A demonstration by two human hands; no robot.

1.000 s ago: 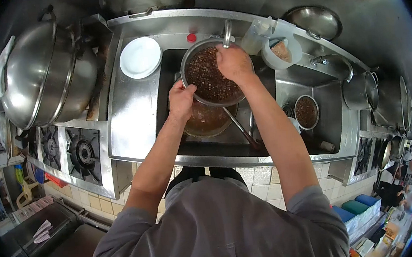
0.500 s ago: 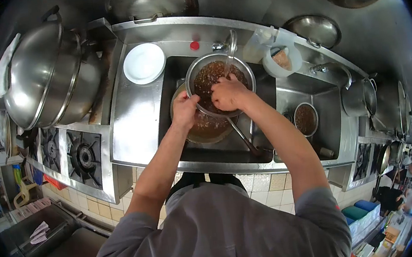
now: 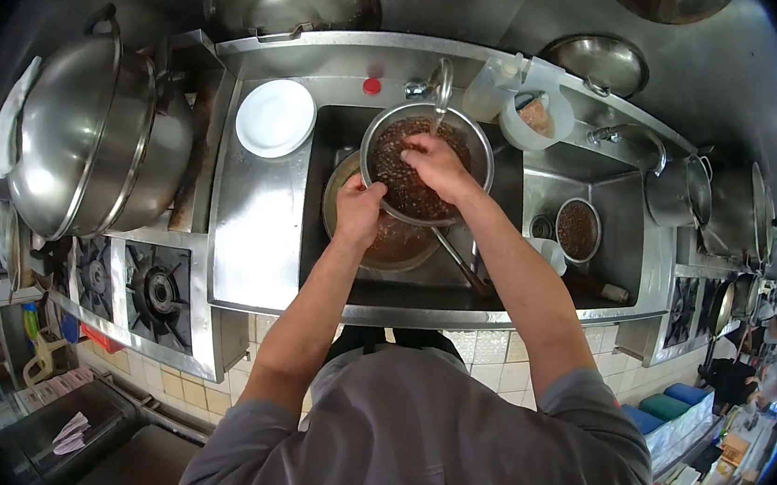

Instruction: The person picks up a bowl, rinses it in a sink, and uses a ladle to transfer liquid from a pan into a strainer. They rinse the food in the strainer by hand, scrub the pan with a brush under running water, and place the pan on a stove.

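Observation:
My left hand [image 3: 359, 212] grips the near left rim of a round metal bowl [image 3: 485, 177], thumb on the rim. Small brown grains or beans [image 3: 399, 162] fill it, wet. My right hand [image 3: 438, 168] is inside the bowl, fingers apart and touching the brown pieces. Above it the tap [image 3: 442, 78] runs water into the bowl. Beneath sits a larger bowl [image 3: 333, 201] of cloudy brownish water, partly covered. A long handle [image 3: 458, 262] slants out from under the metal bowl; its head is hidden.
White plates [image 3: 276, 119] lie on the left counter. A red cap [image 3: 372, 86] sits behind the sink. A white tub [image 3: 536, 121] stands at right. The right basin holds a smaller bowl of brown pieces [image 3: 578, 230]. Gas burners [image 3: 161, 285] and a big domed wok lid [image 3: 70, 142] are left.
The bowl has shifted slightly right. My right hand has moved up and back within it, showing more of the brown pieces. A white container in the right basin has come into view beside my forearm.

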